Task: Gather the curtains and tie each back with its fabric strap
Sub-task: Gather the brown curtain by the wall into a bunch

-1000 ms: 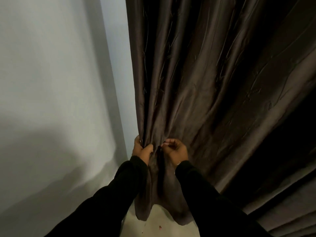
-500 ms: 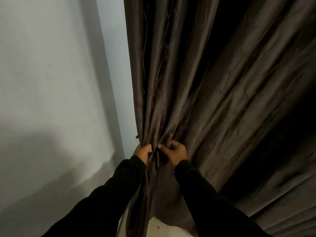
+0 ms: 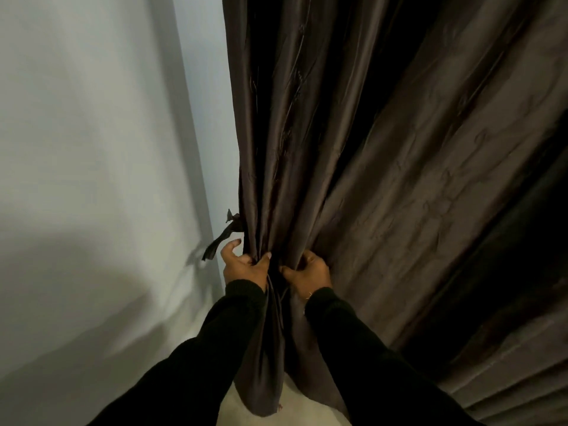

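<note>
A dark brown satin curtain (image 3: 384, 167) hangs from the top of the view and fills the right side. Its folds are bunched together low down. My left hand (image 3: 244, 267) grips the bunch at its left edge, thumb round the front folds. My right hand (image 3: 309, 270) grips the folds just to the right, close beside the left hand. A dark fabric strap (image 3: 222, 238) sticks out from behind the curtain's left edge, hanging loose against the wall just above my left hand. Where the strap is fixed is hidden.
A pale grey-white wall (image 3: 92, 179) fills the left side, with a corner line running down beside the curtain. A strip of light floor (image 3: 295, 410) shows under the curtain hem between my black sleeves.
The curtain folds have been drawn tighter into the bunch. The strap now shows at the curtain's left edge; it was not visible a second ago. Both hands keep their hold.
</note>
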